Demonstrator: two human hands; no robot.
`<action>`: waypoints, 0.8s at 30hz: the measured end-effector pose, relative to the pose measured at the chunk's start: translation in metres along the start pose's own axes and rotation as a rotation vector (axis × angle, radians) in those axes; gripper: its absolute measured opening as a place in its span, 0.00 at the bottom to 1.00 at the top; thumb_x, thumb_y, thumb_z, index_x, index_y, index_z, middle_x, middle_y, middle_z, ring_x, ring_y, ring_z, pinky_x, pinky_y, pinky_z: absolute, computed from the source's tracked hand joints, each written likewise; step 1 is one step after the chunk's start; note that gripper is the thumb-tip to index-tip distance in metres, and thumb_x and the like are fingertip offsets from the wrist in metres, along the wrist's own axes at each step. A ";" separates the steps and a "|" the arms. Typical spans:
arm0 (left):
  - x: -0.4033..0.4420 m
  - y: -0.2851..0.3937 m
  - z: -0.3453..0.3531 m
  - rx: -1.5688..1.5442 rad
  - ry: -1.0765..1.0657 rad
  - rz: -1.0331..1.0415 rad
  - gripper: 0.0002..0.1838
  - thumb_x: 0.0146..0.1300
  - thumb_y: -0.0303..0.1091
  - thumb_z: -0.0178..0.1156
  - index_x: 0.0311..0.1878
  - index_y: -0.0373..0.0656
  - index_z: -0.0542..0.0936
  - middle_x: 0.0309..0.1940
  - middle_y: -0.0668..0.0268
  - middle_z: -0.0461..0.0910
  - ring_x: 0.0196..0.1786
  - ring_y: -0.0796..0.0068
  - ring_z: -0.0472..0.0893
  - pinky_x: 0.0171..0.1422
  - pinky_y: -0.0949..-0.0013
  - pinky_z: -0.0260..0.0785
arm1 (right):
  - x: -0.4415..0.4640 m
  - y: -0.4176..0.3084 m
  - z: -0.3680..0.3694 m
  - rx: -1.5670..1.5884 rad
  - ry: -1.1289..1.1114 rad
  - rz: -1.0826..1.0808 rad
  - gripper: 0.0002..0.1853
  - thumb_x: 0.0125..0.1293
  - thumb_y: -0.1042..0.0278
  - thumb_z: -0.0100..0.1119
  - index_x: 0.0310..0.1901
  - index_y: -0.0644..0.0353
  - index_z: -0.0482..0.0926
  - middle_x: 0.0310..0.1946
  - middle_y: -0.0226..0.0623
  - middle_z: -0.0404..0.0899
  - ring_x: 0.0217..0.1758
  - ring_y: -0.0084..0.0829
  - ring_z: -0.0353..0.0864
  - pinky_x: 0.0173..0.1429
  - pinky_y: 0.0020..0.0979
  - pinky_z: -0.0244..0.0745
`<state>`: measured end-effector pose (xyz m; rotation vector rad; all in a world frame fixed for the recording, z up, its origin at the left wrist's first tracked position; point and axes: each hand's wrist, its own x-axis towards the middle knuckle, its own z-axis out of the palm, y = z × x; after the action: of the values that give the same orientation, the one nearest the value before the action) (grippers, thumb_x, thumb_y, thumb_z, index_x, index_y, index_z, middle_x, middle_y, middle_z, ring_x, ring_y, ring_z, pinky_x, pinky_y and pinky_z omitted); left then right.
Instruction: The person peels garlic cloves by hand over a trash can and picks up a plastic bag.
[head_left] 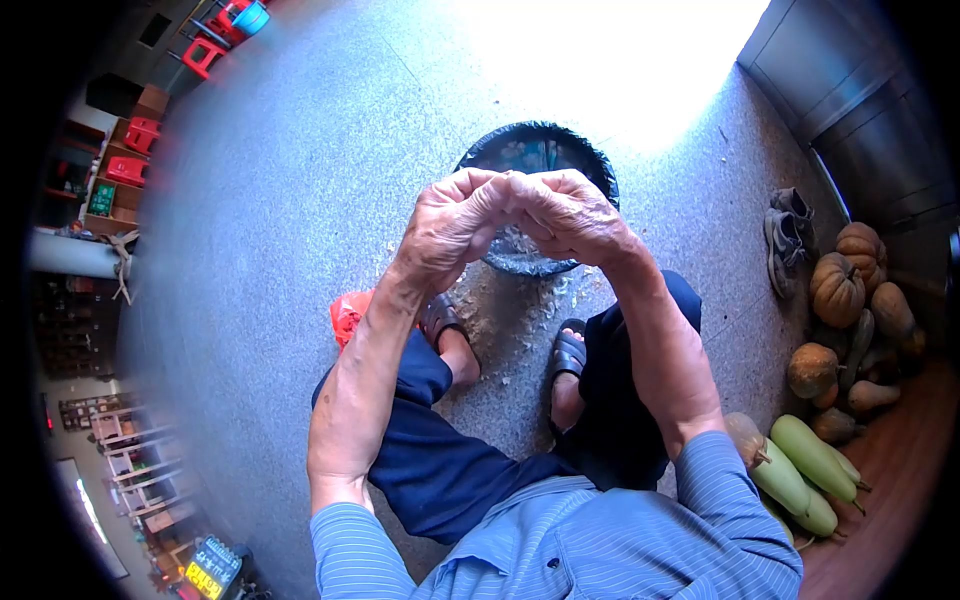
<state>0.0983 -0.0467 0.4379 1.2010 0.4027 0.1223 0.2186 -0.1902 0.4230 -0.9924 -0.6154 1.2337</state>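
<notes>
My left hand point(448, 228) and my right hand point(575, 218) meet at the fingertips and thumbs, held out in front of me. The fingers of each are curled and closed. Whatever sits between them, if anything, is hidden behind the knuckles. Just beyond and below them on the floor stands a round bin point(535, 268) with a dark plastic liner, partly covered by my hands. Pale scraps point(490, 315) are scattered on the floor between my sandalled feet.
A red plastic bag point(348, 315) lies beside my left foot. To the right are shoes point(785, 245), several pumpkins point(838, 290) and long green gourds point(805, 452). Red stools point(202, 57) and wooden shelving point(120, 200) stand along the far left.
</notes>
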 end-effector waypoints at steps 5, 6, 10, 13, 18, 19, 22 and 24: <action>0.001 -0.003 -0.001 -0.053 0.015 0.052 0.12 0.69 0.41 0.60 0.40 0.39 0.78 0.26 0.68 0.79 0.17 0.91 0.67 0.17 0.85 0.55 | 0.008 0.014 -0.001 -0.366 -0.023 -0.366 0.09 0.65 0.68 0.58 0.44 0.60 0.76 0.23 0.29 0.72 0.22 0.25 0.72 0.25 0.26 0.66; -0.001 0.000 0.001 -0.020 0.022 0.056 0.12 0.69 0.41 0.59 0.40 0.40 0.78 0.26 0.67 0.79 0.17 0.90 0.67 0.17 0.85 0.55 | 0.009 0.016 0.000 -0.436 -0.022 -0.446 0.09 0.64 0.69 0.57 0.44 0.60 0.75 0.23 0.30 0.72 0.23 0.26 0.72 0.26 0.27 0.66; -0.005 0.006 0.013 0.197 0.131 0.124 0.14 0.71 0.41 0.57 0.44 0.37 0.78 0.28 0.68 0.80 0.20 0.91 0.68 0.21 0.85 0.57 | 0.016 0.024 0.003 -0.074 -0.070 -0.367 0.17 0.74 0.53 0.48 0.33 0.57 0.73 0.13 0.19 0.60 0.09 0.13 0.54 0.11 0.20 0.49; -0.007 0.011 0.012 0.552 0.165 0.280 0.20 0.72 0.40 0.56 0.56 0.31 0.76 0.36 0.61 0.83 0.36 0.79 0.80 0.40 0.77 0.73 | 0.019 0.024 -0.009 0.630 -0.251 0.147 0.13 0.74 0.57 0.45 0.38 0.57 0.73 0.14 0.19 0.60 0.09 0.15 0.54 0.11 0.20 0.51; -0.006 0.008 0.005 0.846 0.042 0.523 0.17 0.71 0.35 0.57 0.54 0.31 0.78 0.41 0.53 0.84 0.42 0.73 0.83 0.48 0.72 0.74 | 0.017 0.030 -0.012 0.784 -0.353 0.189 0.18 0.77 0.52 0.39 0.39 0.56 0.72 0.14 0.13 0.53 0.09 0.09 0.45 0.10 0.17 0.42; -0.006 0.005 0.008 0.810 0.078 0.475 0.16 0.71 0.36 0.56 0.53 0.32 0.79 0.38 0.59 0.83 0.38 0.79 0.79 0.42 0.76 0.71 | 0.017 0.031 -0.012 0.785 -0.353 0.198 0.18 0.77 0.51 0.39 0.39 0.56 0.72 0.14 0.13 0.53 0.09 0.09 0.45 0.10 0.17 0.42; -0.005 -0.003 0.013 0.581 0.134 0.361 0.14 0.73 0.39 0.55 0.45 0.36 0.80 0.30 0.70 0.80 0.23 0.90 0.70 0.25 0.83 0.61 | 0.016 0.034 -0.010 0.808 -0.339 0.182 0.20 0.77 0.48 0.40 0.38 0.57 0.73 0.14 0.13 0.52 0.10 0.10 0.46 0.10 0.17 0.43; -0.006 0.001 0.013 0.411 0.171 0.215 0.14 0.73 0.41 0.54 0.43 0.37 0.80 0.28 0.71 0.78 0.20 0.91 0.67 0.21 0.84 0.57 | 0.013 0.027 -0.009 0.626 -0.174 0.133 0.21 0.76 0.47 0.42 0.37 0.58 0.73 0.14 0.14 0.52 0.10 0.10 0.47 0.11 0.18 0.44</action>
<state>0.0971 -0.0594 0.4440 1.6457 0.4607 0.3415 0.2168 -0.1802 0.3939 -0.4072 -0.2613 1.5136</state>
